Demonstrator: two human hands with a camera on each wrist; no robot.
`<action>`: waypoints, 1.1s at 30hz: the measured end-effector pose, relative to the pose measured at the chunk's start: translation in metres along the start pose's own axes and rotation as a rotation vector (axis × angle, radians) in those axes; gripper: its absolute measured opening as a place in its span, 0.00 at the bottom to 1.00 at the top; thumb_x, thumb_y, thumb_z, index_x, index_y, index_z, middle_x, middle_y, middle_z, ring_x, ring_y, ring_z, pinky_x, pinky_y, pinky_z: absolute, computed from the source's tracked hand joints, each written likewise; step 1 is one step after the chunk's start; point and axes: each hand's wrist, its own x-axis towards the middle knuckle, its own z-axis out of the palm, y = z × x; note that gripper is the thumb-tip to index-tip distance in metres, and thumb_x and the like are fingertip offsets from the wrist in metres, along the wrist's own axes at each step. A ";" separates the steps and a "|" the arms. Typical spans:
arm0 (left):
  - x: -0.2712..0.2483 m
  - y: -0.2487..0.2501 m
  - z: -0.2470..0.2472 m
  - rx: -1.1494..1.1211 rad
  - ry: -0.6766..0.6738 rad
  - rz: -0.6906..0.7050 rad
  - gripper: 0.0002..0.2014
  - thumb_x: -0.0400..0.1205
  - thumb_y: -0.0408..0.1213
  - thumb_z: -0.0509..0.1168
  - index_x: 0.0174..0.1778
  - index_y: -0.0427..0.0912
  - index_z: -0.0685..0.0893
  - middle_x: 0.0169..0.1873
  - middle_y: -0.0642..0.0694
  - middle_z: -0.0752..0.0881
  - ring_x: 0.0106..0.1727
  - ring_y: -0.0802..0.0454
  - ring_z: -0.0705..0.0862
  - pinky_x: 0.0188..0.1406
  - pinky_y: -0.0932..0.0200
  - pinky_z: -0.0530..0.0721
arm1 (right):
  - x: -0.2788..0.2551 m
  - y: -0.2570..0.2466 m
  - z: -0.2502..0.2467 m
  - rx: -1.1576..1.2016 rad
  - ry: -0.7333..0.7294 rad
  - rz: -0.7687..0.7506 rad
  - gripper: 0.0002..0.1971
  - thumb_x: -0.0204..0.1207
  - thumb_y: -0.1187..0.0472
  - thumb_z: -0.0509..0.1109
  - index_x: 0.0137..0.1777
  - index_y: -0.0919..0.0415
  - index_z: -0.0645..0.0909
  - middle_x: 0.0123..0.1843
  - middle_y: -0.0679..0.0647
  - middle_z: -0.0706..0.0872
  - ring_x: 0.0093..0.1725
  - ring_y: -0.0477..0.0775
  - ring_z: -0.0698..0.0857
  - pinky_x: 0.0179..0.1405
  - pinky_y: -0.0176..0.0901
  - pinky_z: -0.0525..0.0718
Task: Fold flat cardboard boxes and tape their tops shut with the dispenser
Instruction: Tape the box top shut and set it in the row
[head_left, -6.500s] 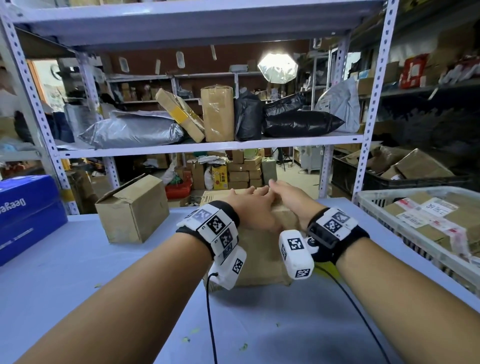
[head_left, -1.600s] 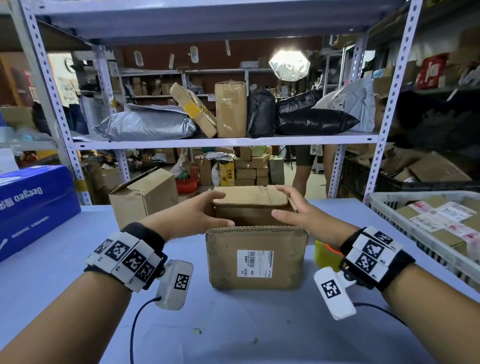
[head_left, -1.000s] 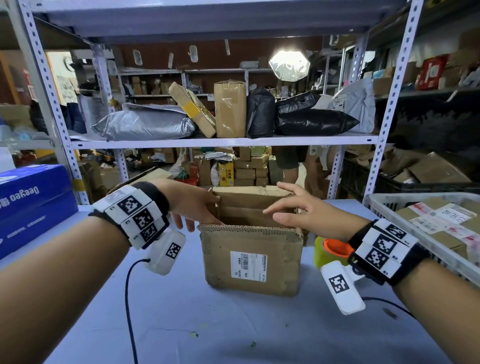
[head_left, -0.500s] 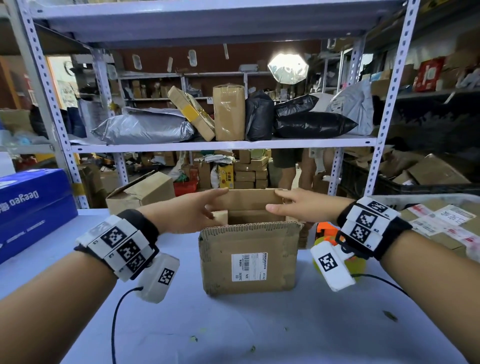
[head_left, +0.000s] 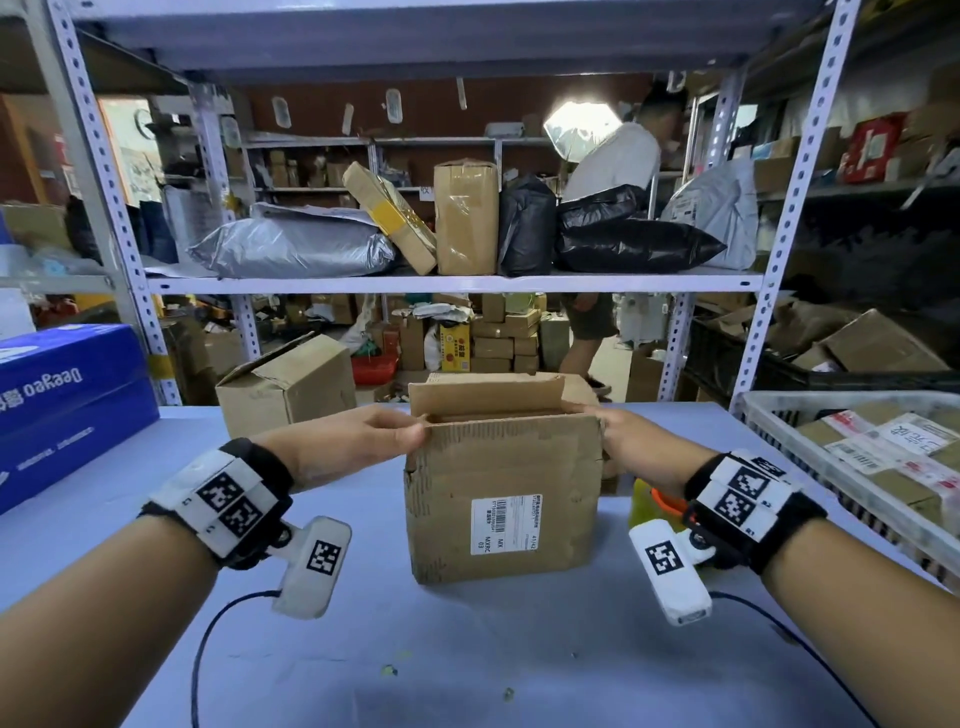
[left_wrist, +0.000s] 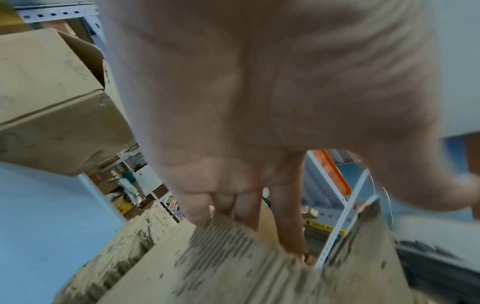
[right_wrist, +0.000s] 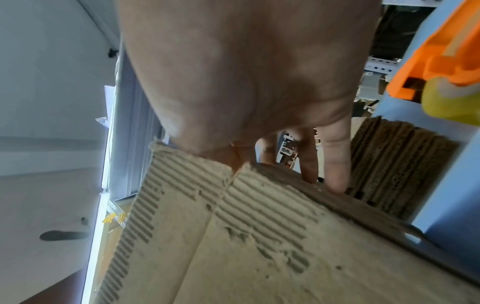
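Observation:
A brown cardboard box (head_left: 501, 483) with a white label stands upright on the blue table, its near and far top flaps standing up. My left hand (head_left: 387, 434) grips the box's top left corner, thumb on the near flap's outer face. In the left wrist view the fingers (left_wrist: 285, 216) reach straight over the cardboard (left_wrist: 233, 267) edge into the box. My right hand (head_left: 615, 434) holds the top right corner the same way, with its fingers (right_wrist: 335, 164) behind the cardboard (right_wrist: 259, 246) edge. The yellow and orange tape dispenser (head_left: 652, 499) (right_wrist: 441, 61) lies right of the box, partly hidden by my right wrist.
A second cardboard box (head_left: 288, 384) sits behind on the left, and a blue carton (head_left: 67, 400) at the far left. A white basket (head_left: 831, 400) of parcels fills the right edge. Shelf uprights (head_left: 789, 208) rise behind the table. A person (head_left: 608, 171) stands in the aisle beyond.
Both hands have drawn back from the far flap to the box's top side corners and spread apart. A person has stepped into view behind the shelf.

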 end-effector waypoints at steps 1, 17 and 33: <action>0.002 -0.002 0.001 0.055 0.047 -0.017 0.31 0.78 0.64 0.68 0.64 0.40 0.89 0.66 0.50 0.88 0.72 0.56 0.82 0.83 0.50 0.67 | 0.002 0.003 0.000 0.011 0.007 -0.006 0.14 0.87 0.69 0.59 0.61 0.55 0.84 0.48 0.52 0.91 0.47 0.50 0.89 0.36 0.38 0.87; 0.026 -0.011 0.011 0.575 0.400 -0.086 0.10 0.81 0.54 0.71 0.57 0.61 0.89 0.63 0.61 0.84 0.65 0.62 0.80 0.63 0.63 0.74 | 0.017 0.013 0.005 -0.446 0.084 -0.152 0.07 0.84 0.48 0.64 0.58 0.43 0.80 0.64 0.43 0.78 0.65 0.44 0.77 0.61 0.41 0.75; 0.065 0.003 0.047 1.065 0.035 -0.190 0.57 0.73 0.79 0.56 0.89 0.49 0.42 0.89 0.42 0.44 0.89 0.46 0.41 0.87 0.40 0.44 | 0.019 -0.022 0.045 -1.096 -0.145 -0.196 0.45 0.69 0.22 0.40 0.86 0.40 0.57 0.88 0.41 0.55 0.88 0.48 0.47 0.85 0.64 0.42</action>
